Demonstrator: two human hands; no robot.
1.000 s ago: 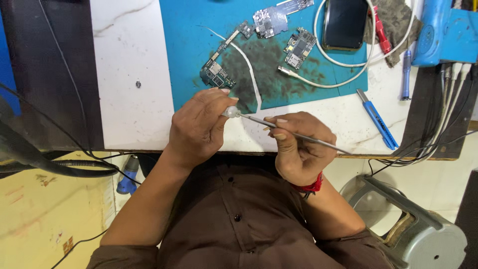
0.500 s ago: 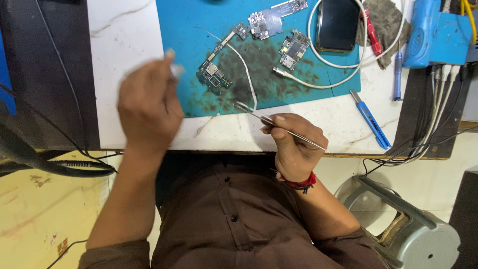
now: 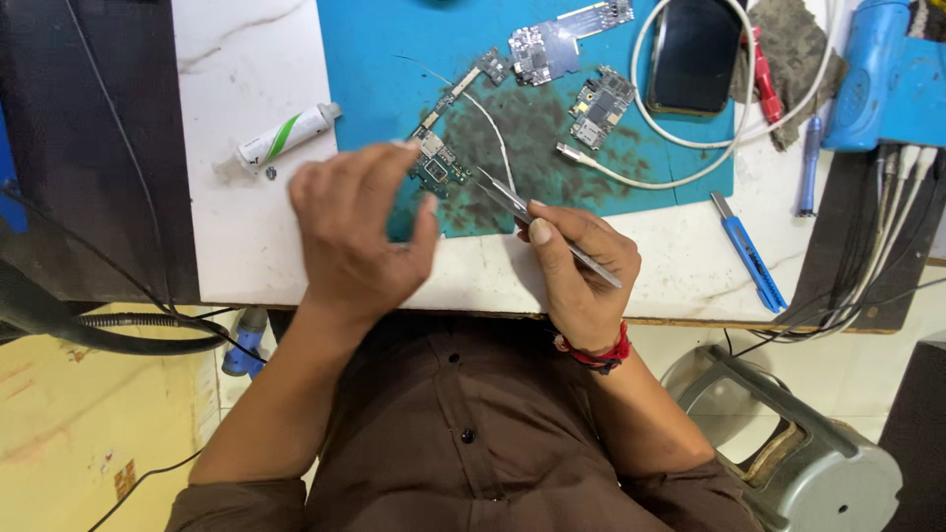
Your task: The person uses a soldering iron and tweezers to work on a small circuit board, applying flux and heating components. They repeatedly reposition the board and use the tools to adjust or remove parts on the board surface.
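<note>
Surroundings: white tube [image 3: 288, 135] lying upper left, blue knife [image 3: 748, 251] at right.
Surface: teal mat [image 3: 394, 59] covering the marble bench.
Hands: right hand [image 3: 579, 271] pinching tweezers [image 3: 547, 232]; left hand [image 3: 357, 232] hovering blurred, fingers loosely apart, empty.

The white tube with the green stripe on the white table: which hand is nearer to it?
Left. The left hand, open and empty, hovers just right of and below the white tube. The right hand holds tweezers much farther right, over the blue mat.

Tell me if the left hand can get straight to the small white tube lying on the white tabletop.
Probably yes. The left hand hovers empty, apart from the white tube, with only bare white tabletop between them. The right hand, holding tweezers, is on the other side.
</note>
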